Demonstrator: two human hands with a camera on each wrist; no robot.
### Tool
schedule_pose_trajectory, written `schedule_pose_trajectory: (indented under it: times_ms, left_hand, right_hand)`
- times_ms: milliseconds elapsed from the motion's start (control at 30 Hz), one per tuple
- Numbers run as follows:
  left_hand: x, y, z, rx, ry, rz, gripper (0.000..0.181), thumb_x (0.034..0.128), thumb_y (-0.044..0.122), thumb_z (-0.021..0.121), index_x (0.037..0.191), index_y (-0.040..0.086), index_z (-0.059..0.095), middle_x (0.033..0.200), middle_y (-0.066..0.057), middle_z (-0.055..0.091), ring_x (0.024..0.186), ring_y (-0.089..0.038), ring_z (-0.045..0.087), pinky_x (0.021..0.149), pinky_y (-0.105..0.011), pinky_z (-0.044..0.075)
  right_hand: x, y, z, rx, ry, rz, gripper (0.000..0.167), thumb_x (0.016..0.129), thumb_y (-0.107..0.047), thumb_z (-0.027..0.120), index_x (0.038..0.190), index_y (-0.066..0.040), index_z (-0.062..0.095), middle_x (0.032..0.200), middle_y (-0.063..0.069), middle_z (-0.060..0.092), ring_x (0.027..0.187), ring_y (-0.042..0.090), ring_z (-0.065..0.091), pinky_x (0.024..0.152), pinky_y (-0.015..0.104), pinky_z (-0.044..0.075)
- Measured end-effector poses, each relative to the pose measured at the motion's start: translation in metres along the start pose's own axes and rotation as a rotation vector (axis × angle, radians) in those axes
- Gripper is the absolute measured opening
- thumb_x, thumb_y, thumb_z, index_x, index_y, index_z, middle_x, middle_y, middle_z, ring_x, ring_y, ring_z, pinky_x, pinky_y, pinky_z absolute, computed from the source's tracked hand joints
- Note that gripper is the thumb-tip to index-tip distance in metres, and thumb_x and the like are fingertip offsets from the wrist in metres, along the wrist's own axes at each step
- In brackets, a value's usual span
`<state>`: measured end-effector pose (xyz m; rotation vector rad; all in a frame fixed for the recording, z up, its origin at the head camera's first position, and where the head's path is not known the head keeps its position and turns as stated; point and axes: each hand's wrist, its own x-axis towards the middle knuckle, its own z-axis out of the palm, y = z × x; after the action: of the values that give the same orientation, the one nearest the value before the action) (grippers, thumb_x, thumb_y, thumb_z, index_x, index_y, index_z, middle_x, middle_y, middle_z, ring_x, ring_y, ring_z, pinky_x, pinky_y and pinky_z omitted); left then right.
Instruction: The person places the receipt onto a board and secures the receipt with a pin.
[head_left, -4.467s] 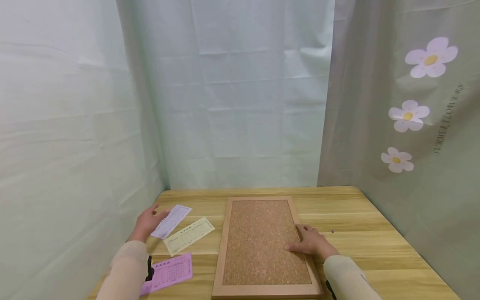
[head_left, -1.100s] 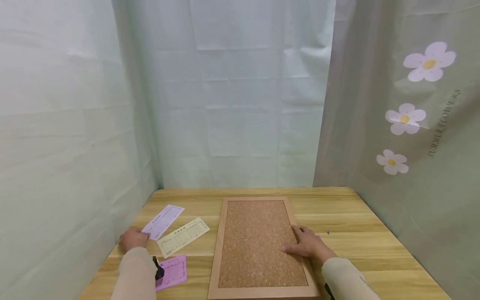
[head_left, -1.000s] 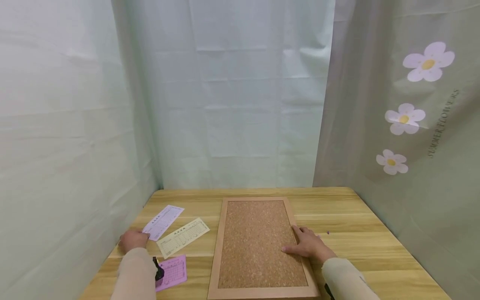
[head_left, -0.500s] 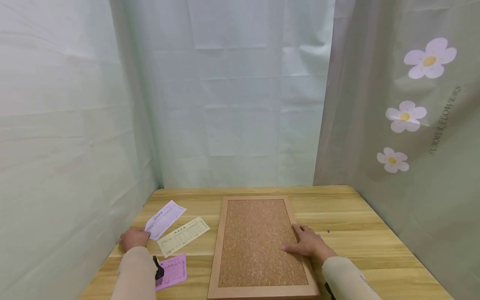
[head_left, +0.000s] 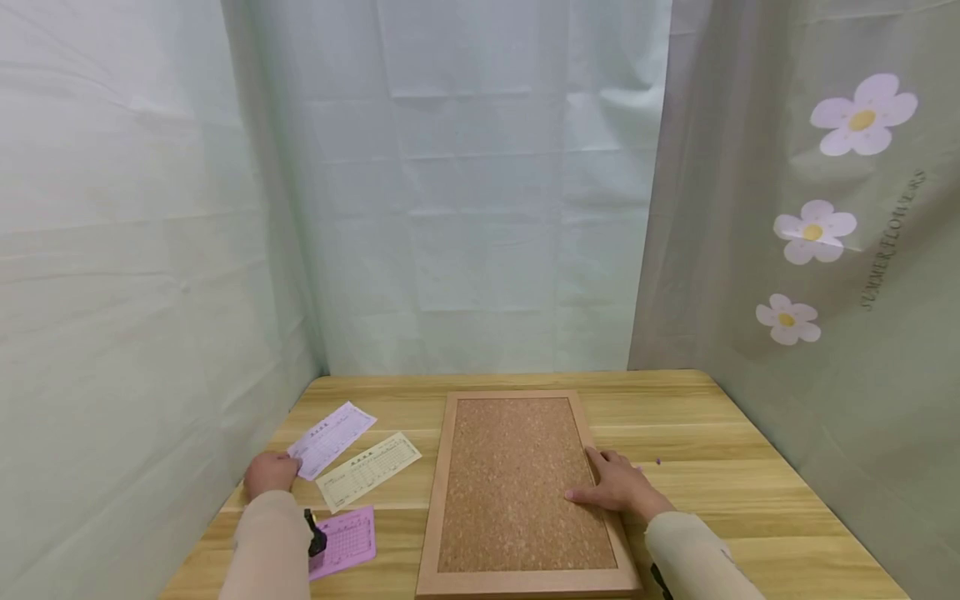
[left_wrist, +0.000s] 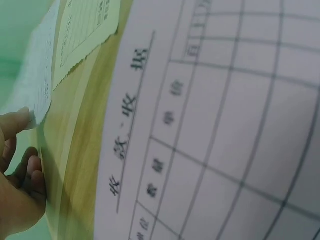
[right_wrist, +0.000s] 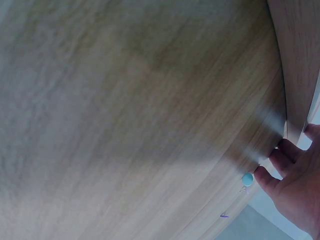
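In the head view, the cork board lies flat on the table. To its left the lilac slip lies farthest out, angled, its near corner at the left hand. Between that slip and the board is the yellow slip; the pink slip lies nearer the person, also left of the board. On the board's right edge rests the right hand, relaxed and spread, thumb on the cork and fingers over the wooden frame. The cork looks grainy and matte, the frame smooth and square-cornered. Beyond the board hangs a creased, pale green curtain.

In the left wrist view, the left hand pinches the corner of the lilac slip, its other fingers curled. The paper should be feather-light, limp and easily creased; a corner or short edge seems the best hold. The yellow slip's torn-looking edge is ragged.

In the right wrist view, the fingers lie along the board's side, not wrapped round it. The board is probably stiff and the heaviest thing here, best taken by its frame. Just beside it on the table are a round turquoise pin head and a small purple piece.
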<state>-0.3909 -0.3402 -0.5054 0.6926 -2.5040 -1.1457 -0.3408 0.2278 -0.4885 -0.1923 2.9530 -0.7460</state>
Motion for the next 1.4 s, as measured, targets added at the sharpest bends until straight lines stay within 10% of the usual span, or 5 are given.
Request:
schedule_pose_trajectory:
  times_ms: [367, 600, 1400]
  left_hand:
    - [0.007, 0.003, 0.004, -0.094, 0.011, -0.078, 0.031, 0.0998, 0.012, 0.055, 0.118, -0.013, 0.059, 0.117, -0.033, 0.057, 0.106, -0.047, 0.052, 0.091, -0.058, 0.042]
    - [0.01, 0.008, 0.001, -0.139, 0.106, -0.021, 0.029, 0.1001, 0.01, 0.053, 0.117, -0.013, 0.061, 0.118, -0.034, 0.058, 0.109, -0.049, 0.051, 0.097, -0.059, 0.037]
    - [0.006, 0.068, -0.017, -0.327, 0.116, 0.033, 0.036, 0.1047, 0.014, 0.045, 0.129, -0.01, 0.055, 0.126, -0.03, 0.054, 0.113, -0.042, 0.05, 0.099, -0.052, 0.042]
  right_hand:
    - [0.001, -0.001, 0.0, -0.018, -0.006, 0.0, 0.103, 0.079, -0.063, 0.073, 0.152, -0.001, 0.035, 0.145, 0.034, 0.038, 0.134, 0.055, 0.033, 0.103, 0.074, 0.022]
    - [0.0, -0.003, -0.001, -0.015, -0.013, 0.004, 0.104, 0.079, -0.063, 0.073, 0.152, -0.001, 0.035, 0.146, 0.034, 0.038, 0.134, 0.054, 0.033, 0.104, 0.074, 0.021]
    - [0.001, 0.001, 0.0, -0.006, -0.02, -0.007, 0.107, 0.079, -0.067, 0.071, 0.154, -0.001, 0.031, 0.147, 0.035, 0.035, 0.135, 0.056, 0.031, 0.102, 0.077, 0.018]
